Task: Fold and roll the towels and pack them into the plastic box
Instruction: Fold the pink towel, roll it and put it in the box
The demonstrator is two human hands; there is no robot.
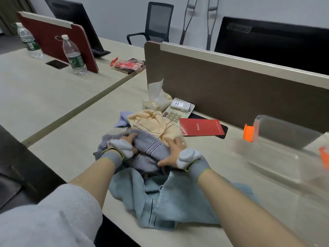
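Observation:
A heap of towels lies on the desk in front of me. A grey striped towel [151,148] sits in the middle, a crumpled yellow towel [153,123] behind it, and a light blue towel [160,198] nearest me. My left hand [127,141] grips the grey towel's left side with curled fingers. My right hand [173,151] holds its right side, thumb and fingers spread around the bunched cloth. A clear plastic box [284,150] with orange latches stands open at the right.
Behind the towels are a tissue pack [156,100], a calculator [176,111] and a red booklet [201,128], all against a brown desk divider [231,82]. Two water bottles [73,56] and a phone [57,64] stand on the left desk.

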